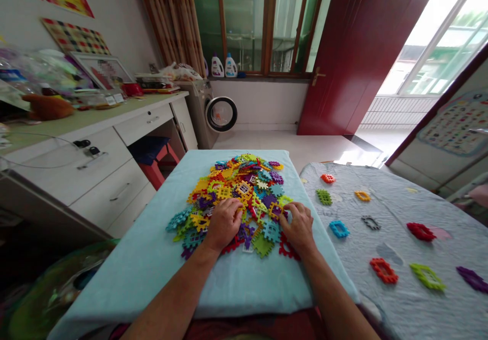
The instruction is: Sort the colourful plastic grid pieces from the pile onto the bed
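Note:
A heap of colourful interlocking plastic building pieces (263,230) lies on a table with a light-blue cloth (152,258). My left hand (224,222) rests on the heap's near left side, its fingers curled inward; whatever they may grip is hidden. On the right side, my right hand (300,226) is bent over the edge of the heap, with thumb and index finger apart. An orange square piece (275,211) is close to its thumb. Below that hand sits a red piece (286,248). A lime-green piece (263,246) lies at the near edge between both hands.
To the right, a grey-blue cloth surface (343,279) bears several separate pieces, among them a blue frame (339,229) and a red one (384,270). A cluttered white desk (133,121), a stool (152,157) and an open washing machine (221,114) stand beyond the table.

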Available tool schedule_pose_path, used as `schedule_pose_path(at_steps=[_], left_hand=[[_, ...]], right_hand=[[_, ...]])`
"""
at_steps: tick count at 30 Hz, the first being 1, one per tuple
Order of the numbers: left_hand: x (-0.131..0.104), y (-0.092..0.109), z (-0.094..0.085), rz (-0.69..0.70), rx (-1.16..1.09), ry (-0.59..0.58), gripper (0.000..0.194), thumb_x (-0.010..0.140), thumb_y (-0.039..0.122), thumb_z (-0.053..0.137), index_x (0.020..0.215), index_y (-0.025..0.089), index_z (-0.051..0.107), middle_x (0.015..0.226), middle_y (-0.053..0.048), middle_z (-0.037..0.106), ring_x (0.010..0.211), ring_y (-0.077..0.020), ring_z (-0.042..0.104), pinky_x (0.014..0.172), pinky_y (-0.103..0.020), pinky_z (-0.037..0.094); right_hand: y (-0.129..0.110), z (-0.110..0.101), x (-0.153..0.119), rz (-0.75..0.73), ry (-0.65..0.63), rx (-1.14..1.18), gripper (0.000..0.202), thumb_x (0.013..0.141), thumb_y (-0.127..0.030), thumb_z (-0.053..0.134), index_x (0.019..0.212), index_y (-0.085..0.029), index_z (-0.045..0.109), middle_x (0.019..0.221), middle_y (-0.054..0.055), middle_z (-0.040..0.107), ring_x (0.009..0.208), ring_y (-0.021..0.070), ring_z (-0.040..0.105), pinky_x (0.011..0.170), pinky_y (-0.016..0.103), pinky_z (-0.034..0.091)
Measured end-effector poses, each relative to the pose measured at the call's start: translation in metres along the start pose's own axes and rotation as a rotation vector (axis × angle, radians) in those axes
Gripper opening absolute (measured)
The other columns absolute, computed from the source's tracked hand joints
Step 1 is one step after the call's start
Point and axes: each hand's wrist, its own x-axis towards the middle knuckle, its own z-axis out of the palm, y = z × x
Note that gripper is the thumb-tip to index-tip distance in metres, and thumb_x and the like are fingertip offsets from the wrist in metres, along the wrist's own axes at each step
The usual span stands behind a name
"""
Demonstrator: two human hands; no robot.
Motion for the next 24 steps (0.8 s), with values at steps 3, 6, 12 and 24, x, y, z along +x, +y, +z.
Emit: schedule_pose_path(at_steps=[3, 6, 12, 24], left_hand=[[-0.0004, 0.0013, 0.0, 0.013, -0.016, -0.005, 0.015, 0.086, 0.012, 0.058, 0.096, 0.021, 0.065, 0.104, -0.007, 0.07, 0.101, -0.0239, 0.064, 0.094, -0.041, 0.052], [-0.0007, 0.0019, -0.0001, 0.02, -0.029, -0.004, 0.016, 0.086, 0.012, 0.058, 0.097, 0.02, 0.065, 0.105, -0.007, 0.071, 0.102, -0.0237, 0.064, 0.094, -0.041, 0.053], [-0.0009, 0.0025, -0.0006, 0.045, -0.049, 0.02, 0.018, 0.085, 0.011, 0.058, 0.099, 0.02, 0.065, 0.106, -0.007, 0.07, 0.102, -0.023, 0.065, 0.094, -0.04, 0.054], [-0.0038, 0.0007, 0.0035, -0.001, 0.033, -0.081, 0.034, 0.084, 0.015, 0.059, 0.118, 0.018, 0.065, 0.132, -0.013, 0.062, 0.121, -0.0285, 0.058, 0.106, -0.048, 0.048]], right_hand=[[-0.001, -0.0021, 0.0005, -0.016, -0.06, 0.007, 0.01, 0.086, -0.026, 0.06, 0.091, -0.022, 0.067, 0.1, 0.006, 0.067, 0.103, 0.0266, 0.053, 0.09, 0.04, 0.034], [-0.0012, -0.0039, 0.001, -0.038, -0.104, 0.026, 0.009, 0.085, -0.023, 0.06, 0.091, -0.021, 0.067, 0.097, 0.005, 0.067, 0.101, 0.0252, 0.055, 0.089, 0.038, 0.034], [-0.0003, -0.0052, 0.0018, -0.08, -0.133, 0.078, 0.009, 0.084, -0.02, 0.059, 0.089, -0.022, 0.066, 0.097, 0.004, 0.067, 0.099, 0.0241, 0.055, 0.091, 0.038, 0.036], [0.0052, 0.0019, 0.002, -0.157, -0.111, 0.131, 0.035, 0.083, -0.016, 0.054, 0.114, -0.023, 0.067, 0.12, 0.006, 0.07, 0.115, 0.0263, 0.056, 0.101, 0.044, 0.04]])
